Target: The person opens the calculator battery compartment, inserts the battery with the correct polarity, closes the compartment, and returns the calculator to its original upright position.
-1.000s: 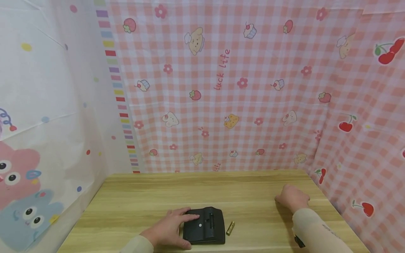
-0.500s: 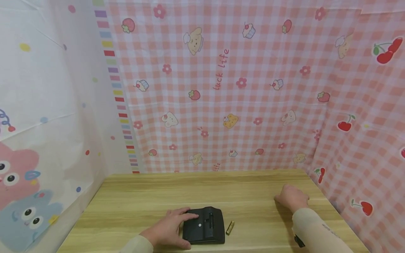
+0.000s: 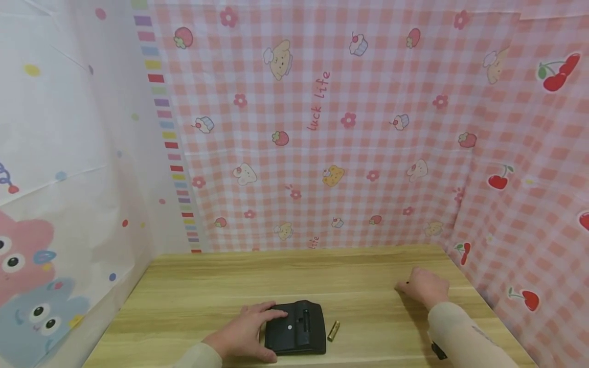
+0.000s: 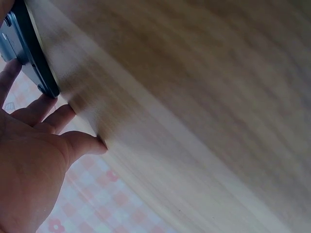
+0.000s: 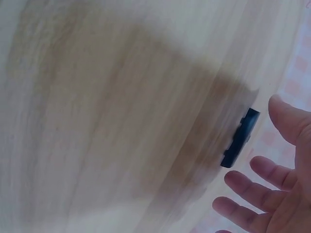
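A flat black device (image 3: 294, 340) lies on the wooden table with a battery slot uncovered on its upper face. My left hand (image 3: 246, 329) rests on its left part, index finger on top and thumb by the near edge; in the left wrist view the fingers (image 4: 41, 109) are mostly straight. Just right of the device lies a gold battery (image 3: 334, 331). Far to the right, my right hand (image 3: 423, 286) is low over the table. In the right wrist view, a small black battery cover (image 5: 240, 138) lies between its spread thumb and fingers, seemingly apart from both.
The wooden table (image 3: 257, 276) ends at a pink checked cloth (image 3: 303, 153) behind it. A printed white cloth (image 3: 124, 168) hangs on the left, and another checked cloth (image 3: 520, 214) borders the right side. A small black object (image 3: 438, 351) sits under the right sleeve.
My right thumb has shifted slightly left, and a bit of black now shows beside it. The head view has turned a little. My left hand, the device and the battery stay put.
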Action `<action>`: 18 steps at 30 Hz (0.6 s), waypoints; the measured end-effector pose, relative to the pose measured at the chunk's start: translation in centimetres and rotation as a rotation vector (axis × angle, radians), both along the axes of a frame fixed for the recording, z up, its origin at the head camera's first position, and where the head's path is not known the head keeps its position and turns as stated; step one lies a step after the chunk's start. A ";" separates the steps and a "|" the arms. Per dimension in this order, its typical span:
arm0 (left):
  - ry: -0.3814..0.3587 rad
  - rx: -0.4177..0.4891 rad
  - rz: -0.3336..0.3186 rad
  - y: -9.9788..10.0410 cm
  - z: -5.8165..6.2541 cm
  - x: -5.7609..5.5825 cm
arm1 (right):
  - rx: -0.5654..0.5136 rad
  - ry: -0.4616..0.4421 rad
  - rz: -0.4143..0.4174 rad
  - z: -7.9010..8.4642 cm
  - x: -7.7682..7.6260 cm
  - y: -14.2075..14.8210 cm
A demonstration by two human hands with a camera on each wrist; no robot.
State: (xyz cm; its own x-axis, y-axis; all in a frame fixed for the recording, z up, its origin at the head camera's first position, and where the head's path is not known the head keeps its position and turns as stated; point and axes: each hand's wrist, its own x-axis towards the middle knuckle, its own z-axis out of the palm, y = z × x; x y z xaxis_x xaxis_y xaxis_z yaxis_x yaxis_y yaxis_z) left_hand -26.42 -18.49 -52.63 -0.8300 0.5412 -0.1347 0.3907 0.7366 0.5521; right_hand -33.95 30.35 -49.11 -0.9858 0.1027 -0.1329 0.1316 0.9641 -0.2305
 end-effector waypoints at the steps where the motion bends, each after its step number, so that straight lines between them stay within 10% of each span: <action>1: 0.001 0.000 0.000 0.0 0.0 0.0 | 0.000 0.005 0.006 0.1 0.1 0.0; 18: 0.017 0.016 0.006 0.0 -0.1 0.1 | -0.062 0.344 0.465 1.4 3.8 -4.7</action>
